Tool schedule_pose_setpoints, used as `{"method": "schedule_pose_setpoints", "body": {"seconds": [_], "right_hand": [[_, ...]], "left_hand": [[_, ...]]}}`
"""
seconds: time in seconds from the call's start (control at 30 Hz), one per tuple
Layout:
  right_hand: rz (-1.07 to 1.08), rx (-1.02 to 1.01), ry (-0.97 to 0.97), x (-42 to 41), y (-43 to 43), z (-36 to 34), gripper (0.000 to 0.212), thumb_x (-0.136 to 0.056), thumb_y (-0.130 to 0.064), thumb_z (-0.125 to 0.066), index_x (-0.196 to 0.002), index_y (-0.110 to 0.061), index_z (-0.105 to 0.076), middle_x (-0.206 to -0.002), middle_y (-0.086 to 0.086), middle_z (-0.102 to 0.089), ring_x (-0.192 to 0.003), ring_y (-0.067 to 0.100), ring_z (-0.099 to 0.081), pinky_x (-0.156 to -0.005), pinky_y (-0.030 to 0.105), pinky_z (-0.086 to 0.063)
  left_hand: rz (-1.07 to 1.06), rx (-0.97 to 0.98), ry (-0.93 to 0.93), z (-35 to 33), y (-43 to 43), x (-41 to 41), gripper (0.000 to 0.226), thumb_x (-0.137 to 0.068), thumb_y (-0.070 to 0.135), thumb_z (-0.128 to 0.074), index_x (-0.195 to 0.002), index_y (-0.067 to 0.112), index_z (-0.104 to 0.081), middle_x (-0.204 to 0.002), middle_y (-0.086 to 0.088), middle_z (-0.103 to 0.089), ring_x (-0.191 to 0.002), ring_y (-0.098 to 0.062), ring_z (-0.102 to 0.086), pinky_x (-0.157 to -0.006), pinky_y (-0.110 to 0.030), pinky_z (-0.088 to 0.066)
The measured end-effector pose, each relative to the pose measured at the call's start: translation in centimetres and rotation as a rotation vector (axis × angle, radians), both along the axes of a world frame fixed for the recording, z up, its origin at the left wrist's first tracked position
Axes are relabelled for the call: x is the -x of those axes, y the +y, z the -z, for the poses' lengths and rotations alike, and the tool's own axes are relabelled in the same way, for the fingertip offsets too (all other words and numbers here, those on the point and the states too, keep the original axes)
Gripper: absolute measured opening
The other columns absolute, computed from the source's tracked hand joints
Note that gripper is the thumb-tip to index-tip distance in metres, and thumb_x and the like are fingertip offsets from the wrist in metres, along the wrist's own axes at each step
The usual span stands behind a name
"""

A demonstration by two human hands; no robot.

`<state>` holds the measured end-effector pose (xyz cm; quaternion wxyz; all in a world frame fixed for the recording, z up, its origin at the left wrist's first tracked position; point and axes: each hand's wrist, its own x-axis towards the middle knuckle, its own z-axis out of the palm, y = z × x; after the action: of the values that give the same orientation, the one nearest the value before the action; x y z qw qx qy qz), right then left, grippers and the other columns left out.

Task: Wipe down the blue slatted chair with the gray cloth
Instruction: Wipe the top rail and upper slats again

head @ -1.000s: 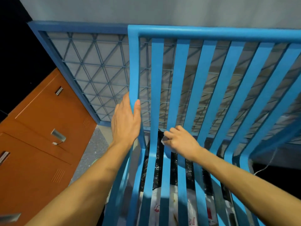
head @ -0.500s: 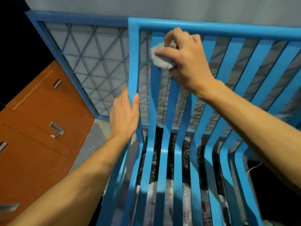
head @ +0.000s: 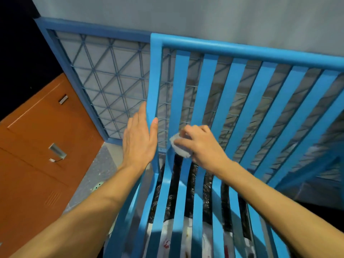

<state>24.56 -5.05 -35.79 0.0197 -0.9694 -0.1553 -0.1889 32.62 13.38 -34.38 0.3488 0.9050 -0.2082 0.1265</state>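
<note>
Currently the right hand [head: 202, 146] pinches the bunched gray cloth [head: 180, 149] against the foot of a left-side back slat. The left hand [head: 138, 140], fingers straight, braces the left upright of the blue slatted chair [head: 242, 50]. Judged mid-task: remaining slats and seat presumably outstanding.

Orange cabinet [head: 37, 146] at left, blue-framed mesh panel [head: 111, 81] against gray wall [head: 186, 13]

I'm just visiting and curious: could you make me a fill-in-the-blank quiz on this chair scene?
The right hand presses the cloth to a slat near the backrest's ____.
The left hand rests on the chair's post with ____ fingers.
The cabinet beside the chair is ____.
Missing: bottom; straight; orange.
</note>
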Motion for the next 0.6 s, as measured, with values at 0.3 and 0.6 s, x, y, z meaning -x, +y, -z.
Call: {"method": "schedule_pose_setpoints", "body": {"seconds": [0.3,0.6], "right_hand": [[0.242,-0.108,-0.436,-0.4,-8.7,-14.4,0.029,-0.082,-0.014,-0.056,-0.108,-0.015,-0.07,-0.106,0.012,-0.06,-0.092,0.03,-0.058,-0.079,0.038,-0.035],[0.236,-0.227,-0.351,1.5,-8.4,-8.1,0.019,-0.077,-0.015,-0.073,-0.094,-0.022,-0.078,-0.094,0.001,-0.066,-0.08,0.018,-0.055,-0.071,0.031,-0.022]], "left_hand": [[0.05,-0.144,-0.098,-0.9,-0.5,0.9,0.067,-0.101,0.022,-0.04,-0.157,0.02,-0.004,-0.159,-0.007,-0.023,-0.137,-0.028,-0.035,-0.103,-0.048,-0.037],[0.031,-0.175,-0.049,-1.1,-0.5,1.3,0.07,-0.101,0.023,-0.041,-0.156,0.027,0.002,-0.15,-0.007,-0.033,-0.073,-0.031,-0.055,-0.054,-0.039,-0.042]]}}
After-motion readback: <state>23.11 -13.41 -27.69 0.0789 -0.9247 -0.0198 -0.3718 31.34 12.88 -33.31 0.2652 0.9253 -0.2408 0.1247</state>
